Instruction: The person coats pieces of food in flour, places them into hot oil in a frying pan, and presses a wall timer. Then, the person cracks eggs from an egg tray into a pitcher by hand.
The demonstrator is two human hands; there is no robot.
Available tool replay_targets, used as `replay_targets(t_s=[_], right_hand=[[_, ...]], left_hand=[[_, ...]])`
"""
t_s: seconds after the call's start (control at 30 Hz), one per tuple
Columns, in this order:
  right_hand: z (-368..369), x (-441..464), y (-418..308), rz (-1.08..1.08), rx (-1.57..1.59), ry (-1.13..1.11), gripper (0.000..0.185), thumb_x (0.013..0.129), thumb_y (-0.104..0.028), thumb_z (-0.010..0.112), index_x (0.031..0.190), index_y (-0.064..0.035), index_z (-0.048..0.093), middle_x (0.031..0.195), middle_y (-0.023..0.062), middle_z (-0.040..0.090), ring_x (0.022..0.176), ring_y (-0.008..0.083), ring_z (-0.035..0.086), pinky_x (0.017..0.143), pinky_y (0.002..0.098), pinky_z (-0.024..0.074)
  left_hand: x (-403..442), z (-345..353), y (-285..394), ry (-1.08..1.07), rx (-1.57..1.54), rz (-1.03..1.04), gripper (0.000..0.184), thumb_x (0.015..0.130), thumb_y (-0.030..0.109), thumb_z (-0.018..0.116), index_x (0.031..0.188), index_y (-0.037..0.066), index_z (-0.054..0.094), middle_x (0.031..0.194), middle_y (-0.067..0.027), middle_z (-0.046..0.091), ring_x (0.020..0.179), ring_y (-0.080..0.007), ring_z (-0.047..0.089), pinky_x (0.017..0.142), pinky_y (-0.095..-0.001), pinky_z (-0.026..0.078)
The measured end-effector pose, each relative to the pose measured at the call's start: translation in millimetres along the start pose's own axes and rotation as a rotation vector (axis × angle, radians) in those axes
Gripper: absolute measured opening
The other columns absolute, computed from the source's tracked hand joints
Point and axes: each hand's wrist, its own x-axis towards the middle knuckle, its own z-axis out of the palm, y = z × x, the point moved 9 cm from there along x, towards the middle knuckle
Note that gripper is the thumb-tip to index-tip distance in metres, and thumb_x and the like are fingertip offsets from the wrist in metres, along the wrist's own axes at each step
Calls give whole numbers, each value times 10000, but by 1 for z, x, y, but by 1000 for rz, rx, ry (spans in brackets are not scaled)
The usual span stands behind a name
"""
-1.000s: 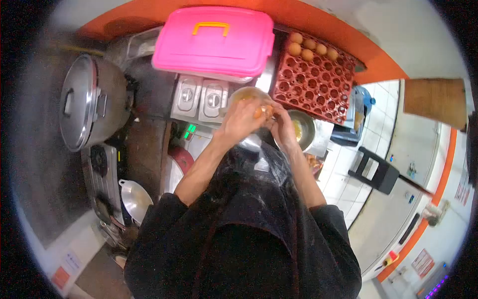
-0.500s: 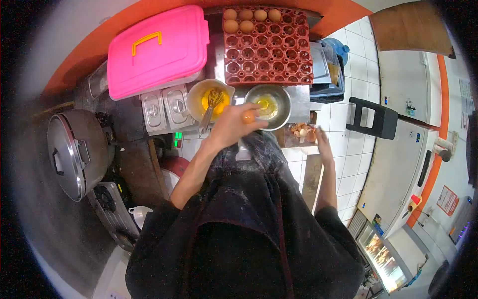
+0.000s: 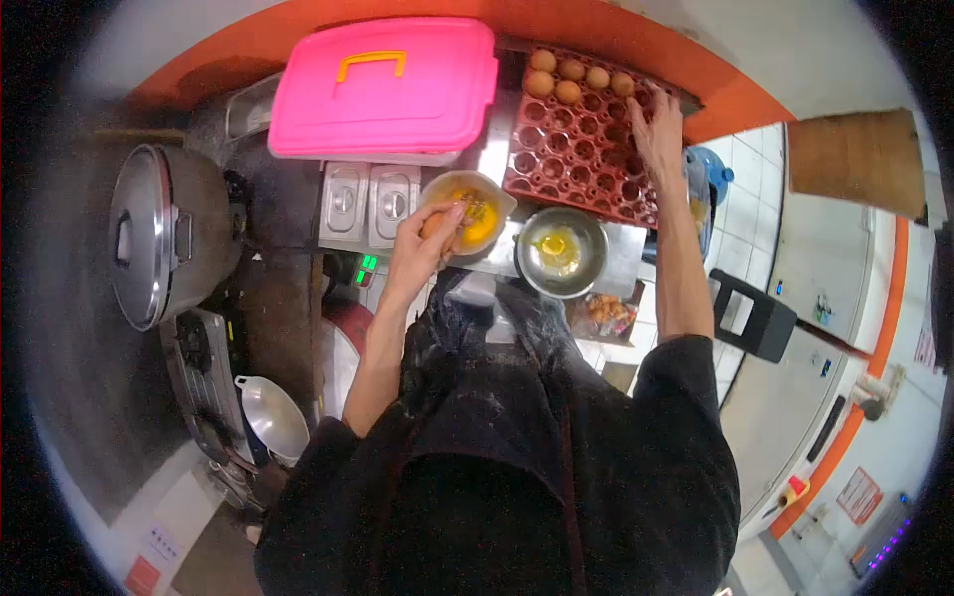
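My left hand (image 3: 429,241) is closed around a brown egg (image 3: 433,225) at the left rim of a pale bowl (image 3: 460,182) with yellow yolk and a whisk in it. My right hand (image 3: 657,131) reaches over the right back part of a red egg tray (image 3: 556,149), its fingers apart near the rightmost egg (image 3: 622,83). Several brown eggs stand in the tray's back left corner. A metal bowl (image 3: 532,271) with yolk and clear egg white sits in front of the tray.
Left of the tray stands a pink lidded box (image 3: 417,89), behind two lidded steel containers (image 3: 344,202). A large pot (image 3: 184,233) is at far left. Eggshells (image 3: 606,311) lie below the metal bowl. A black stool (image 3: 755,316) stands at right.
My left hand has moved left from the metal bowl to the pale bowl with the egg. My right hand has gone from beside the shells up to the tray. The view has shifted.
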Motion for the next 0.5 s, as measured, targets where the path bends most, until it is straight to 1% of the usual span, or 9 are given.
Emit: replay_targets(t_s=[0.03,0.1,0.17,0.2,0.3,0.37,0.4,0.47,0.5], right_hand=[[16,16,5,-17,11,-6,527,884,-214,667,1356,-58,494,1301,298,494,1149,480,508,953,506,454],[56,27,12,-210,-17,-151,544,888,-229,651,1370,-58,468,1298,295,499,1150,489,506,960,520,449],[74,40,24,-233,-81,-265,515,891,-227,626,1340,-31,471,1260,304,518,1173,492,490,956,522,451],[86,50,47,-76,157,-319,493,889,-212,618,1317,-13,476,1243,310,522,1177,489,487,951,517,453],[88,53,46,114,329,-434,427,897,-182,578,1254,35,491,1217,329,522,1161,487,491,955,496,443],[42,38,-7,-84,-49,-279,416,900,-189,572,1243,39,518,1200,311,549,1145,478,509,972,481,427],[14,27,-25,-62,86,55,417,911,-227,600,1231,34,549,1205,294,562,1136,444,532,995,459,412],[16,-9,-39,130,271,5,430,932,-265,625,1230,39,560,1201,253,580,1130,355,559,1003,414,415],[26,-32,-62,251,592,-127,445,960,-306,620,1221,49,557,1196,210,593,1103,277,562,985,363,420]], left_hand=[[1,-7,-2,20,-5,5,309,950,289,662,1120,30,657,940,-71,698,691,-73,584,557,-221,453],[-4,-23,-7,83,-175,32,305,972,298,622,1126,35,645,941,-80,701,634,-78,556,526,-215,417],[-10,-36,-2,152,-154,42,305,988,305,590,1115,33,642,938,-77,697,646,-81,561,546,-217,428],[-13,-43,-2,190,-211,33,314,992,313,581,1112,29,640,936,-76,694,654,-84,564,558,-218,433],[-17,-62,-5,251,-325,25,339,997,338,565,1084,18,633,920,-70,678,672,-94,573,588,-220,445],[-18,-74,-13,317,-374,0,357,997,362,558,1066,20,630,894,-63,665,666,-98,574,593,-224,451],[-18,-76,-13,304,-354,22,368,1006,384,530,1071,34,622,922,-61,659,693,-101,580,603,-240,460],[-11,-71,-19,301,-399,21,372,1014,392,508,1080,43,619,943,-62,656,714,-106,587,609,-250,466],[-8,-64,-26,287,-438,11,377,1021,401,487,1089,53,616,965,-64,653,735,-112,594,614,-260,473]])
